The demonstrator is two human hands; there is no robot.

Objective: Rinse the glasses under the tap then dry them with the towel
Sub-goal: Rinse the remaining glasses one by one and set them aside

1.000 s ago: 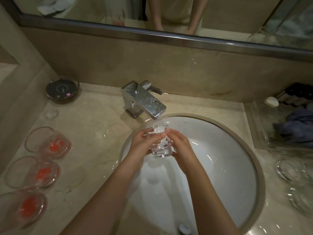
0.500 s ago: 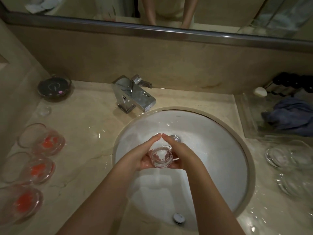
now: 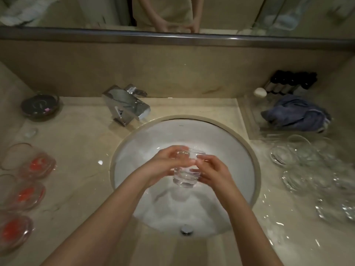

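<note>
The glass (image 3: 184, 176) is at the centre of the frame, over the white sink (image 3: 226, 135), held between both hands. The left hand (image 3: 163, 166) wraps it from the left and the right hand (image 3: 212, 172) from the right, the fingers (image 3: 196, 171) of each curled round its wall, so neither hand is nearer; they share it evenly. Its long axis runs roughly up and down the frame, thick base toward the lower edge, mouth toward the tap (image 3: 126, 106). The rim is blurred, so I cannot tell exactly how far it tilts.

The tap sits up and left of the glass, with its spout pointing toward the basin, while the blue towel (image 3: 295, 114) lies in the upper right on a clear tray (image 3: 249, 121), well apart from the hands. Judging by this, drying calls for a reach up and right, which the right hand is better placed to make. Other clear glasses (image 3: 299, 152) stand on the wet surface (image 3: 80, 143) at right; red-marked ones (image 3: 36, 166) wait at left.
</note>
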